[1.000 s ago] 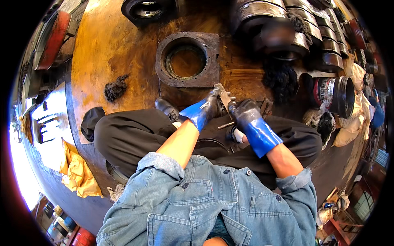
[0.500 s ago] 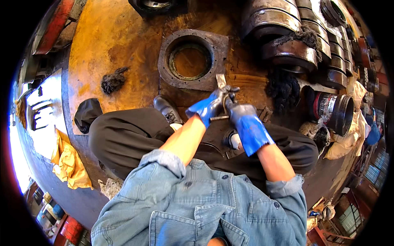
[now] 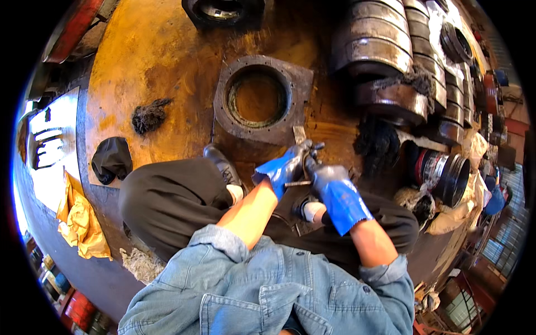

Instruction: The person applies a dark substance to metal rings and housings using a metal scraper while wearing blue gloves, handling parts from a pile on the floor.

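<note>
My left hand (image 3: 283,167), in a blue glove with dark fingers, is closed around a flat-bladed metal tool (image 3: 300,134). Gloved the same way, my right hand (image 3: 334,190) is closed on it too, close beside the left. Its pale blade sticks out ahead of my fingers, by the near right corner of a greasy metal housing (image 3: 231,127) with a large round bore. A thin metal rod (image 3: 298,183) pokes out between my hands toward me. My fingers cover most of the tool, so its exact kind is hidden.
Stacked steel rings (image 3: 379,53) stand at the far right, with a black rag (image 3: 379,139) and a tipped can (image 3: 446,173) nearer. A dark wad (image 3: 149,116) and a black cloth (image 3: 111,161) lie left, crumpled brown paper (image 3: 84,220) beyond. Another housing (image 3: 220,11) sits at the far edge.
The whole scene sits lower in the picture, as the view has tilted up a little. Both hands keep their hold on the tool, with its blade still by the housing's near right corner.
</note>
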`<state>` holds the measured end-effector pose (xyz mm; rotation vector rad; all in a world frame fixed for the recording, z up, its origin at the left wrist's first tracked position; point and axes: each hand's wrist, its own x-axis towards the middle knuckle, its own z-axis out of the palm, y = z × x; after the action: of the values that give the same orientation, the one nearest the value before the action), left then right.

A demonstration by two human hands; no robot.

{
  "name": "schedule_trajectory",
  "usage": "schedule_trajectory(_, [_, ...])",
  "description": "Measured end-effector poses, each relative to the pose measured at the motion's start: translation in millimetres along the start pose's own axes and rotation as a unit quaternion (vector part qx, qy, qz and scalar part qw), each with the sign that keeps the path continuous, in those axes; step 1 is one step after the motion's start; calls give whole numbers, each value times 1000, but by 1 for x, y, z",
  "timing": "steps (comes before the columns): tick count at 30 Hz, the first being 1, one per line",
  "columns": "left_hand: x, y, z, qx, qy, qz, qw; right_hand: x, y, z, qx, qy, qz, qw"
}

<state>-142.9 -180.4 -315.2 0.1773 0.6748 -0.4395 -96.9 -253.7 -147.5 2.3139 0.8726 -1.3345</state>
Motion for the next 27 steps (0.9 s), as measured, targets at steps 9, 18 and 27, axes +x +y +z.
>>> schedule_trajectory(9, [-2,36,18,31,-24,37,999,29,14,-9,8,75,-6,997])
schedule_trajectory(18, [14,58,26,40,-37,43,998,43,28,-27,75,78,20,994])
schedule_trajectory(27, [9,87,41,78,-42,83,993,56,27,-50,46,154,14,987])
